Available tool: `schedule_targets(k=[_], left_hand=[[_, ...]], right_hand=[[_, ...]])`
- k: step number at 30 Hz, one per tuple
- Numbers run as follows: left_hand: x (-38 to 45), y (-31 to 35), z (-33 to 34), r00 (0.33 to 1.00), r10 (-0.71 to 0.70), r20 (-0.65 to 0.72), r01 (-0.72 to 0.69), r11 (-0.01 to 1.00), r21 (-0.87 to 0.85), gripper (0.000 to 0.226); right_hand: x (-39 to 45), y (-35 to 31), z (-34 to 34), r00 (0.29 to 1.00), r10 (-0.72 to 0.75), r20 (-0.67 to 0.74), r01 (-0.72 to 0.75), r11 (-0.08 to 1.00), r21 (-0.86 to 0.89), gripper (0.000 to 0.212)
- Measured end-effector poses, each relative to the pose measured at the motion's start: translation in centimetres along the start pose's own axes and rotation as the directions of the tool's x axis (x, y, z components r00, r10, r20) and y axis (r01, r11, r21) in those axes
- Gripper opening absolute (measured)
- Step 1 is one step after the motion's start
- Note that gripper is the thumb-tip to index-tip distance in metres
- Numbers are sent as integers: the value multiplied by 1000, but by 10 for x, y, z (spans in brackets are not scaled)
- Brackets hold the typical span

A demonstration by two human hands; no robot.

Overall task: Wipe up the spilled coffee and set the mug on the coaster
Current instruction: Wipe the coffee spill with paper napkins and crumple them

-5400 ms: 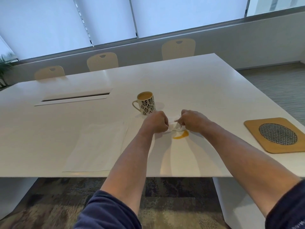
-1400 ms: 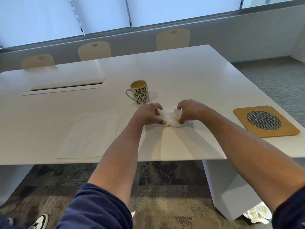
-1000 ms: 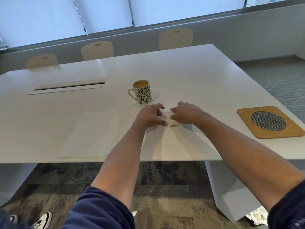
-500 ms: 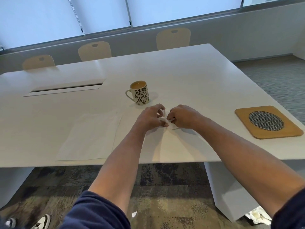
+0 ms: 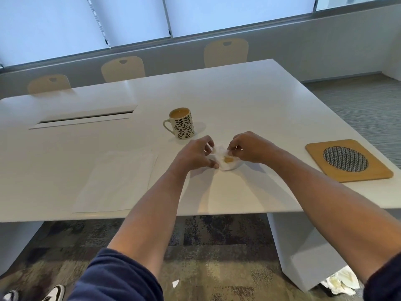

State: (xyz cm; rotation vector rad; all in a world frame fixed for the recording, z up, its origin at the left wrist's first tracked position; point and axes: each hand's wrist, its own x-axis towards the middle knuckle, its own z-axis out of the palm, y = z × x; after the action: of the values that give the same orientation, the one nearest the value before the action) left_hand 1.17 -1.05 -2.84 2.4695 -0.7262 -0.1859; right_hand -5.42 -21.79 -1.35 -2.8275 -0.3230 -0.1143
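Note:
A crumpled white paper towel (image 5: 226, 161) with a brown coffee stain lies on the white table (image 5: 249, 101). My left hand (image 5: 196, 154) pinches its left side and my right hand (image 5: 249, 148) pinches its right side. Just beyond my hands stands a leaf-patterned mug (image 5: 181, 123), upright, full of coffee, handle to the left. The wooden coaster (image 5: 348, 162) with a round woven inset lies at the table's right edge, well apart from the mug. No spill shows on the table outside the towel.
A flat white paper sheet (image 5: 118, 181) lies at the front left. A long cable slot (image 5: 84, 119) cuts the table's back left. Three chairs (image 5: 123, 69) line the far side. Used towels (image 5: 338, 283) lie on the floor at bottom right.
The coffee puddle seen on the table earlier is gone from view under the towel. My hands have drawn the towel together and now part slightly, showing its stained middle.

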Motion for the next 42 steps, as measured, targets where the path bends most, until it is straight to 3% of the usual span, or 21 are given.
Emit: schedule_targets(k=[8,10,14,17,21,27,34,36,39,42], left_hand=[[6,-7,-4,999,-48,16,50,994,-98,37],[6,-10,-3,998,-58,6,59,990,-131,32],[6,-12,1,997,-72,1,71,983,-167,33],[6,-12,-1,998,-65,10,66,985,-162,34],[5,-13,-1,998,-66,5,66,987,-149,36],[3,-11,0,999,-45,-2,44,989,-143,32],[3,-10,-1,1000,-28,-9,27,994,-109,31],[4,-10,0,999,-33,-6,32,995,-90,31],[7,-10,-1,999,-34,10,35,997,-76,35],[10,-8,-2,999,-40,26,42,998,-42,32]], right_hand=[[-4,5,-8,993,74,89,-71,997,-43,21],[-2,-1,-9,994,102,31,-100,993,-66,20],[5,-21,-15,989,23,-149,-19,999,31,27],[9,-43,-8,994,-108,0,108,989,-99,30],[15,-59,6,993,-64,99,92,947,-309,33],[18,-67,14,997,-78,28,83,932,-352,18],[11,-60,11,995,-97,-28,82,940,-330,23],[6,-56,4,992,-44,-115,19,977,-211,25],[-1,-50,-11,963,130,-236,-135,991,-4,9],[-7,-37,-23,926,323,-197,-309,946,102,16]])
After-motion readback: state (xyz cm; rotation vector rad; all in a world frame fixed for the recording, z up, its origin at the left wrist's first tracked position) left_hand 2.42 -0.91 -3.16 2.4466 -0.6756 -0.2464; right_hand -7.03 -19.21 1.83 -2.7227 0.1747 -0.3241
